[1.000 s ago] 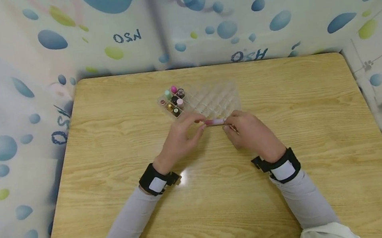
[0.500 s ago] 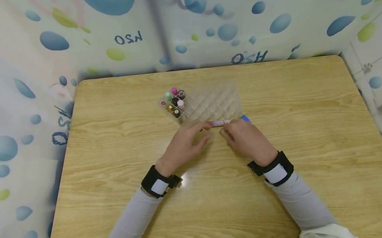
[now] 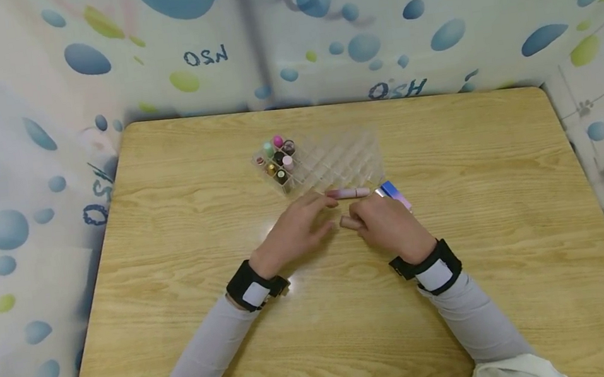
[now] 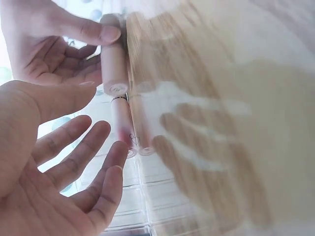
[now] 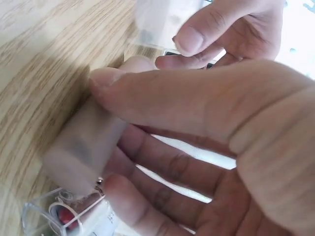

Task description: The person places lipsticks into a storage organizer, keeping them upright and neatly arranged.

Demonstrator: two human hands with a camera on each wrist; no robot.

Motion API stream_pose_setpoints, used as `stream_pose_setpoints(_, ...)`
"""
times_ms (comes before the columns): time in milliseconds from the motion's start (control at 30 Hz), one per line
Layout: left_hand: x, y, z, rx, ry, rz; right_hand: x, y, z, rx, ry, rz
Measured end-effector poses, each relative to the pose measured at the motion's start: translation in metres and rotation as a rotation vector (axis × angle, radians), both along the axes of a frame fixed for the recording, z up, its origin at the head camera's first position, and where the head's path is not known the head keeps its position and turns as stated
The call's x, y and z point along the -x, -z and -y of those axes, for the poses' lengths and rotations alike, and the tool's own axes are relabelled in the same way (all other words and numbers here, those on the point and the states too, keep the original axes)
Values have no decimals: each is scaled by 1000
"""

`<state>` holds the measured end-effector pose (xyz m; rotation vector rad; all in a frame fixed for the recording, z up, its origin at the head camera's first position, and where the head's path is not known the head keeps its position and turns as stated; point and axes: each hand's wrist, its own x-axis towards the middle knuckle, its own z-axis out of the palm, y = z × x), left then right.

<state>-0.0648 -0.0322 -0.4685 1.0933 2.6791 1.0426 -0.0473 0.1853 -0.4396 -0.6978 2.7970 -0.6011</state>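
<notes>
In the head view my right hand point(image 3: 389, 225) holds a short beige-pink cosmetic tube point(image 3: 349, 223) close above the table. The right wrist view shows its thumb pressed along the tube point(image 5: 83, 142), with curled fingers on the other side. A slim pink lip gloss tube point(image 3: 348, 193) lies crosswise at the front edge of the clear divided organizer point(image 3: 338, 161). My left hand point(image 3: 298, 227) is at the lip gloss tube's left end, its fingertips overlapping it. In the left wrist view, the fingers of my left hand point(image 4: 74, 167) are loosely spread beside the lip gloss tube point(image 4: 122, 118).
Several small capped bottles point(image 3: 279, 158) stand in the organizer's left compartments. Just past my right hand lies a blue-to-purple item point(image 3: 394, 194). The wooden table point(image 3: 192, 184) backs onto a patterned wall covering point(image 3: 283, 44).
My right hand has come off the lip gloss tube and moved slightly nearer, now with the beige-pink tube in its grip. The blue-to-purple item has come into sight. My left fingers have loosened.
</notes>
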Motion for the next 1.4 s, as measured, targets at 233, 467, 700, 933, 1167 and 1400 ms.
stream_pose_setpoints(233,-3,-1,-2,48,-15,-17,-1,-5,3,29,-58,-29)
stream_pose_setpoints(467,-3,-5,-2,38,-25,30,-1,-10,4,56,-74,-80)
stream_pose_setpoints(700,-1,-11,5,28,-44,42,1,-16,-4,120,-66,-87)
stream_pose_setpoints(933,3,-15,12,-28,-70,1,6,-20,-17,140,-37,-61)
stream_pose_setpoints(1167,5,-17,13,-18,-90,6,7,-23,-20,187,-71,-111)
stream_pose_setpoints(1400,6,-16,13,-2,-83,19,6,-28,-21,221,-74,-116)
